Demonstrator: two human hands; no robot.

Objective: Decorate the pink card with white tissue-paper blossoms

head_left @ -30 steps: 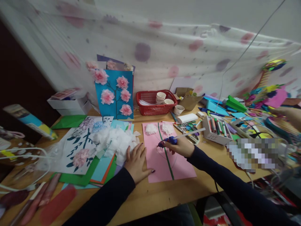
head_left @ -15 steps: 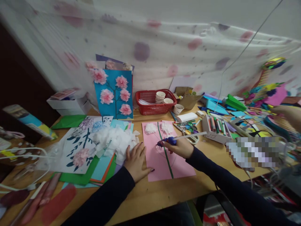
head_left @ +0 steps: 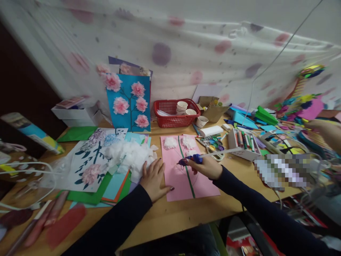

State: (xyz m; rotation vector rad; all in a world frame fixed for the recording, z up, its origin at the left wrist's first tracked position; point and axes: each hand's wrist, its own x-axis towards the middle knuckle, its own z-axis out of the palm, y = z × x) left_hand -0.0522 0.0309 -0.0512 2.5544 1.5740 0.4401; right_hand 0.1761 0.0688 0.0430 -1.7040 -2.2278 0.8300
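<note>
In the head view, little has changed over the last second: the glue gun [head_left: 194,159] has swung slightly, its white stick [head_left: 221,153] now lying more level. The right hand [head_left: 210,167] is closed around it, nozzle over the pink sheet [head_left: 176,188], left of the green stem [head_left: 189,181]; contact is unclear. Gluing seems under way there. The left hand [head_left: 153,180] stays spread on the worktop [head_left: 165,220], thumb over the sheet's edge.

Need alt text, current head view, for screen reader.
A person's right hand holds a blue glue gun over pink paper bearing a green stripe and white tufts; the left hand rests at the paper's left edge. Behind stand a red basket and a pink-flowered picture.
</note>
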